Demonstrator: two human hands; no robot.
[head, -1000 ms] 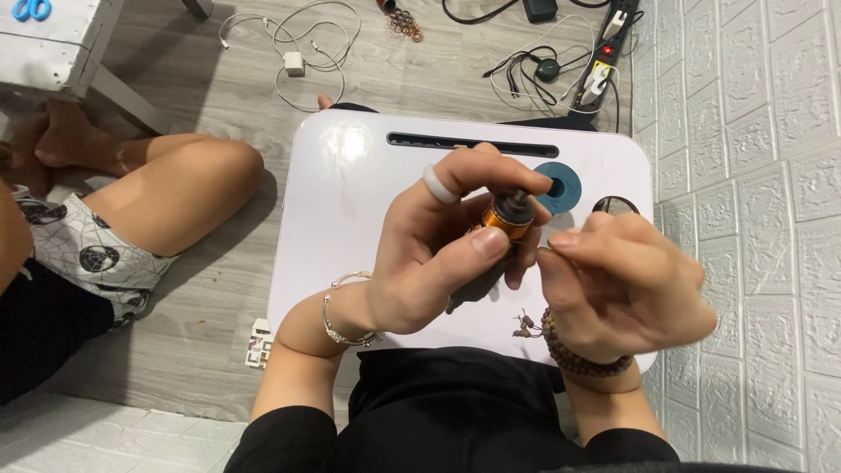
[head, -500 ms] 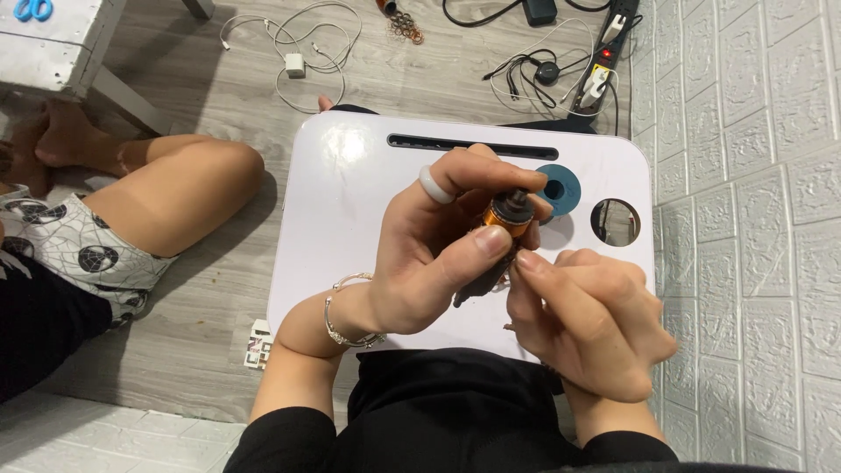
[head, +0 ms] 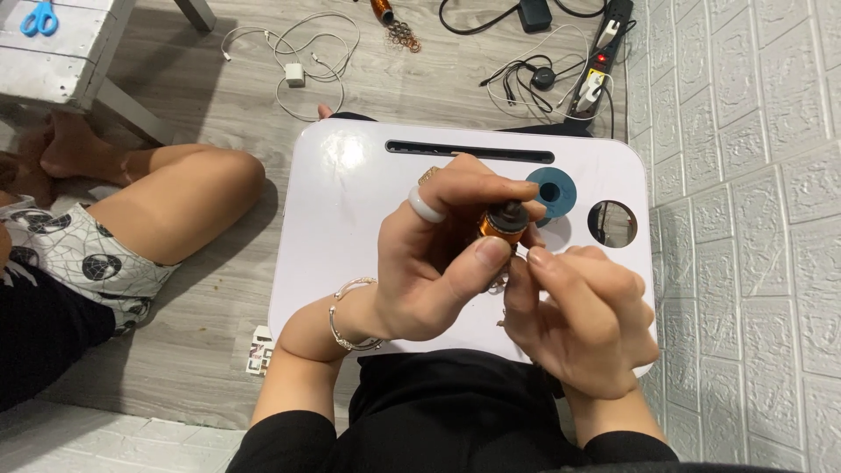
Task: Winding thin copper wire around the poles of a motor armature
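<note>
My left hand (head: 438, 258), with a white ring on one finger and a bracelet at the wrist, grips a small spool of copper-coloured wire (head: 501, 224) with a black end, held over the white lap table (head: 350, 219). My right hand (head: 578, 315) is just right of and below the spool, its fingertips pinched close to the spool's lower edge, seemingly on a thin strand of wire that is too fine to make out. A blue round spool (head: 550, 191) lies on the table behind the hands.
A round cup hole (head: 612, 222) and a long slot (head: 455, 151) are cut in the table. A second person's bare legs (head: 166, 201) lie at left. Cables, a white charger (head: 294, 74), a power strip (head: 604, 35) and several small rings (head: 401, 35) lie on the floor; a wall runs along the right.
My right hand has moved left and in toward the spool, fingertips now close under it. My left hand has kept the spool almost still.
</note>
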